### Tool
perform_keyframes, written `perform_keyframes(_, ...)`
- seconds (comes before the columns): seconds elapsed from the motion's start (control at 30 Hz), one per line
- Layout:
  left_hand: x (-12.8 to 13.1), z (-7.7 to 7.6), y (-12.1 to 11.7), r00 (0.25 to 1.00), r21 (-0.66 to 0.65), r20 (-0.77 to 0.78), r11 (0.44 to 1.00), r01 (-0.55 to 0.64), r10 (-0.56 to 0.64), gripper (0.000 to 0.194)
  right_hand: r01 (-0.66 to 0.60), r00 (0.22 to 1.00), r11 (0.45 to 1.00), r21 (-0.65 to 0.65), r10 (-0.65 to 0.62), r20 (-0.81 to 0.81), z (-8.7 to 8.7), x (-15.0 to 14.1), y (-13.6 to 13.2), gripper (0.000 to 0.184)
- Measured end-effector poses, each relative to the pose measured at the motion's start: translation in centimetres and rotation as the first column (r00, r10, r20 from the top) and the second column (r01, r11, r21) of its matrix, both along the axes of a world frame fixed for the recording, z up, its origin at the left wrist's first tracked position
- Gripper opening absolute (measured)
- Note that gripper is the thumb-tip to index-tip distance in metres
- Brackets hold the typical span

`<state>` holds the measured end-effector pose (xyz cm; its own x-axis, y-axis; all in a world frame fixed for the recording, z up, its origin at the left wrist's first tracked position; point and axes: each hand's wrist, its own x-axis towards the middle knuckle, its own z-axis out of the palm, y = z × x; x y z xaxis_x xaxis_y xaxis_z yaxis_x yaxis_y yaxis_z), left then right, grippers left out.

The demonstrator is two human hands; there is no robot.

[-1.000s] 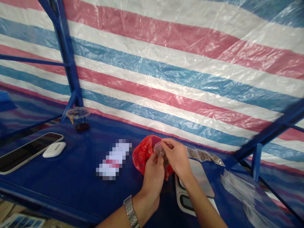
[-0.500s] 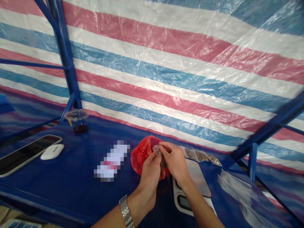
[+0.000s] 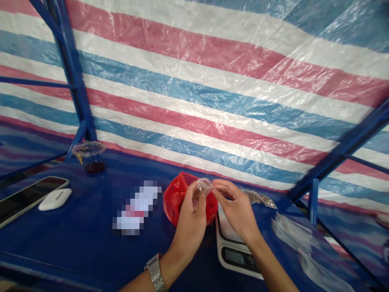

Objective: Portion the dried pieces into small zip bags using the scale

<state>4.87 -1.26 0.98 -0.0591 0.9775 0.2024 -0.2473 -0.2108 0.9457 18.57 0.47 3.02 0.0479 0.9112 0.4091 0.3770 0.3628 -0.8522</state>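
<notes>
My left hand [image 3: 190, 229] and my right hand [image 3: 235, 211] hold a small clear plastic bag [image 3: 204, 186] up between them, pinched in the fingertips of both. Directly behind and below it bulges a red plastic bag [image 3: 174, 198], which my left hand partly covers. Under my right wrist sits a white digital scale [image 3: 234, 256] with a dark display. Several small sachets of brown seeds [image 3: 258, 197] lie beyond my right fingers, partly hidden by them. A metal watch [image 3: 155, 272] circles my left wrist.
On the blue tabletop [image 3: 75, 227] stand a lidded plastic cup [image 3: 89, 156] with dark liquid, a white mouse [image 3: 55, 199], a tablet or phone [image 3: 27, 198] and a blurred white packet [image 3: 136, 209]. Clear flat bags [image 3: 293, 232] lie right. A striped tarp [image 3: 194, 101] and blue frame [image 3: 73, 73] stand behind.
My hands have raised the small clear bag and drawn slightly apart, so it shows more plainly. More of the scale's display is visible, and the whole view has shifted slightly.
</notes>
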Motion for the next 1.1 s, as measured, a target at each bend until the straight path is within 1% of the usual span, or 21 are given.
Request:
perform_keyframes(0.07,0.1,-0.1,-0.4,0.997,0.09,-0.072,0.995,0.046,-0.04,0.038,-0.044,0.999,0.999,-0.001,0.044,-0.012,0.3,0.8,-1.1,0.03)
perform_keyframes(0.13,0.3,-0.1,-0.8,0.986,0.143,-0.142,0.984,0.105,-0.084,0.039,-0.033,0.999,0.999,0.02,0.033,-0.021,0.7,1.8,-2.0,0.03)
perform_keyframes(0.17,0.3,-0.1,-1.1,0.978,0.149,-0.181,0.98,0.132,-0.104,0.041,-0.01,1.0,1.0,0.027,0.011,-0.027,0.9,2.3,-2.4,0.031)
perform_keyframes(0.23,0.3,0.1,-1.6,0.955,0.119,-0.269,0.979,0.163,-0.126,0.047,0.049,0.998,0.999,0.017,-0.048,-0.048,1.0,3.8,-2.9,0.034)
perform_keyframes(0.33,0.3,0.2,-2.0,0.924,0.058,-0.356,0.984,0.168,-0.137,0.053,0.141,0.989,0.987,-0.071,-0.144,-0.033,0.1,6.7,-2.9,0.038)
perform_keyframes(0.4,0.2,0.1,-1.9,0.921,0.061,-0.368,0.985,0.163,-0.13,0.051,0.194,0.981,0.97,-0.145,-0.189,0.051,-1.0,8.6,-2.7,0.036)
perform_keyframes(0.47,0.1,-0.1,-1.7,0.92,0.076,-0.377,0.987,0.143,-0.104,0.049,0.241,0.963,0.95,-0.197,-0.209,0.17,-2.2,10.1,-2.6,0.035)
perform_keyframes(0.53,0.1,-0.3,-1.4,0.915,0.087,-0.397,0.989,0.122,-0.078,0.048,0.297,0.93,0.937,-0.186,-0.239,0.281,-3.1,11.1,-2.6,0.038)
perform_keyframes(0.6,-0.1,-0.5,-1.1,0.909,0.095,-0.412,0.989,0.115,-0.066,0.047,0.361,0.887,0.926,-0.114,-0.302,0.349,-3.3,11.9,-2.8,0.04)
perform_keyframes(0.7,-0.3,-0.7,-0.7,0.907,0.11,-0.419,0.988,0.107,-0.051,0.043,0.449,0.834,0.893,0.0,-0.42,0.358,-2.9,13.1,-3.2,0.045)
perform_keyframes(0.77,-0.4,-0.8,-0.6,0.904,0.114,-0.426,0.989,0.095,-0.038,0.041,0.487,0.817,0.873,0.029,-0.467,0.338,-2.7,13.9,-3.5,0.047)
perform_keyframes(0.93,-0.3,-0.6,0.0,0.898,0.138,-0.439,0.99,0.032,0.032,0.036,0.504,0.813,0.864,0.011,-0.478,0.333,-3.1,15.8,-4.3,0.048)
perform_keyframes(1.1,-0.2,0.0,0.5,0.92,0.173,-0.387,0.985,0.011,0.058,0.028,0.514,0.809,0.858,-0.002,-0.483,0.335,-3.1,16.1,-4.4,0.049)
